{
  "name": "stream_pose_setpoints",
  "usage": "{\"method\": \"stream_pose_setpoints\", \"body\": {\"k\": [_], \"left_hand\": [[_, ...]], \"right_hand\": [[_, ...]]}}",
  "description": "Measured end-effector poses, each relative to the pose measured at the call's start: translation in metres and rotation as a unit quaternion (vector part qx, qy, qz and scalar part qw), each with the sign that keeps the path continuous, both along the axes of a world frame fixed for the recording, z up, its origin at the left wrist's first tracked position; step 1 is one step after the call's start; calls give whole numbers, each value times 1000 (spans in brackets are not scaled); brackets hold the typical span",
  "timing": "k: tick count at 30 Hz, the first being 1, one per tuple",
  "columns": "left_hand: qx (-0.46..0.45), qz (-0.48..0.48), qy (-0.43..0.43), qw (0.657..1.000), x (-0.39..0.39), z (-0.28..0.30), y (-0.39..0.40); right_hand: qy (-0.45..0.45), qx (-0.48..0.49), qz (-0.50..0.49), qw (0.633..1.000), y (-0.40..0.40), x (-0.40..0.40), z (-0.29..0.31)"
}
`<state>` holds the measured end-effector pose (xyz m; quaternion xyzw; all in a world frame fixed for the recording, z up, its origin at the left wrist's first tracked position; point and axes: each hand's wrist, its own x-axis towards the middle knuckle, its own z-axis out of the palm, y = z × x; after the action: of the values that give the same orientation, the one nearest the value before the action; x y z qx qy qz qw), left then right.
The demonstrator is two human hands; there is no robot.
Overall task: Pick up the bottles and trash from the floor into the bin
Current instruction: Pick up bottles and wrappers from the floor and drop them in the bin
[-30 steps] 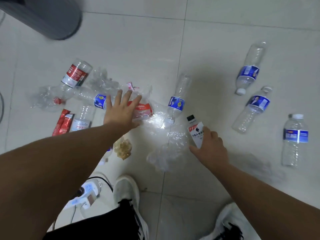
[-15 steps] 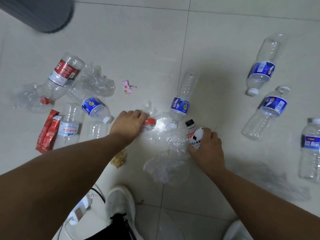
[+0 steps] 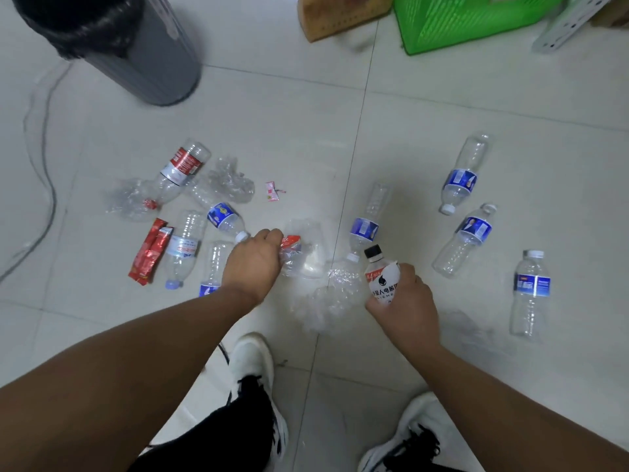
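Head view: right hand grips white-labelled, black-capped bottle.

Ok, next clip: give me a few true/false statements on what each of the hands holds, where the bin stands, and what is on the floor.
1. The right hand grips a white-labelled bottle with a black cap. True.
2. The left hand lies flat and open on the tiles. False: its fingers are curled round a crumpled clear bottle with a red label.
3. The grey bin stands at the upper left, lined with a black bag. True.
4. All the bottles on the floor stand upright. False: they lie on their sides, such as the blue-labelled bottle at far right.
5. The red wrappers already lie in the bin. False: they lie on the floor.
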<state>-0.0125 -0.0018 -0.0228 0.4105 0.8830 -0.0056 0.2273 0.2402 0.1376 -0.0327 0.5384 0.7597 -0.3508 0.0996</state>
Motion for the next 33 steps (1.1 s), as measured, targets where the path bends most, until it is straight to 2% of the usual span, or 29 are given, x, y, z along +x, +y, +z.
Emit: {"method": "stream_pose_setpoints", "body": {"k": [3,7,12,19,25,33], "left_hand": [[18,43,-9,999,3,72,-18],[53,128,-15,990,14,167,-45],[97,246,-24,964,29,288,-73],[129,354,-2,926,20,428,-106],[162,408,-13,898,-19,493,-122],[213,469,-10,857,-121,532,-148]], "right_hand": [[26,-24,-11,999,-4,-12,72],[41,-28,23,998,-11,-30,166],[75,-16,61,995,-27,-48,282],[91,-42,135,986,-38,-75,428],[93,-13,176,980,-45,-122,506],[88,-1,158,983,-62,-233,550]]}}
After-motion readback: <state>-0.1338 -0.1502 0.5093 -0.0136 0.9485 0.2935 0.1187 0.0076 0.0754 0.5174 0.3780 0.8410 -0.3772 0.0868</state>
